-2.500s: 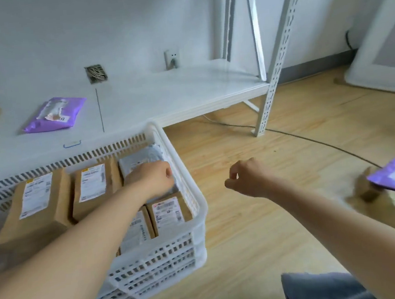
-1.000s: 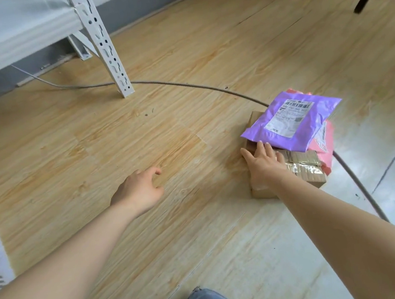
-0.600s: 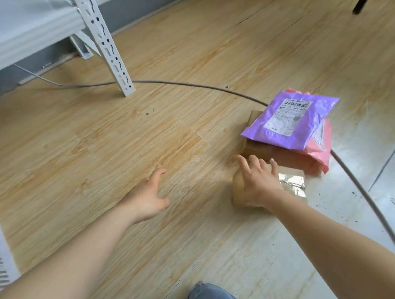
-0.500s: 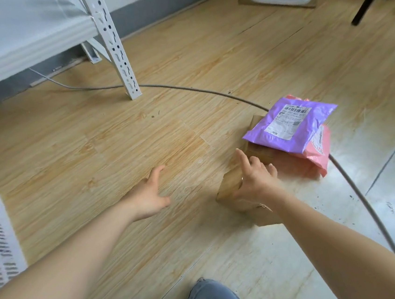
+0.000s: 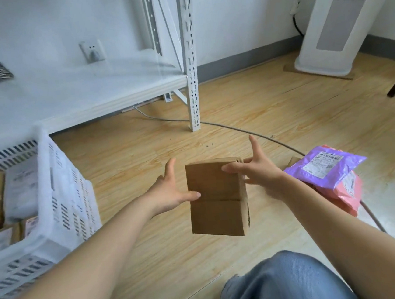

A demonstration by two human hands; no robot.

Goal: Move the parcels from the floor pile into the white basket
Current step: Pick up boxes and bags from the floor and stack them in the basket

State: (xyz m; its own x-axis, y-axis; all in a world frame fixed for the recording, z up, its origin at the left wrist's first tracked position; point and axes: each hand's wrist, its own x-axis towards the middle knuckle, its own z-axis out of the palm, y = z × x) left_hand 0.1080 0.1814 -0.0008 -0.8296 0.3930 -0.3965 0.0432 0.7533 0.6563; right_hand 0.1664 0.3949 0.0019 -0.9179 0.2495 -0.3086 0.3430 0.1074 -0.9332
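Note:
A brown cardboard parcel [image 5: 217, 197] hangs above the wooden floor between my hands. My left hand [image 5: 169, 193] holds its left edge, thumb on the front face and index finger pointing up. My right hand [image 5: 259, 170] holds the upper right corner, thumb across the front; its other fingers are partly hidden behind the parcel. The white basket [image 5: 69, 201] stands at the left with brown and grey parcels [image 5: 19, 190] inside. The floor pile at the right has a purple mailer [image 5: 325, 167] lying on a pink mailer [image 5: 342, 191].
A white metal shelf post [image 5: 190, 77] stands on the floor behind the parcel, its low shelf board [image 5: 88, 95] running left above the basket. A grey cable [image 5: 235, 129] curves across the floor past the pile. A white tower unit [image 5: 339, 20] stands far right. My jeans-clad knee [image 5: 281, 284] is below.
My right hand dragged the brown parcel off the pile and lifted it. My left hand has come up to hold its other edge. The view has swung left, bringing the basket into sight.

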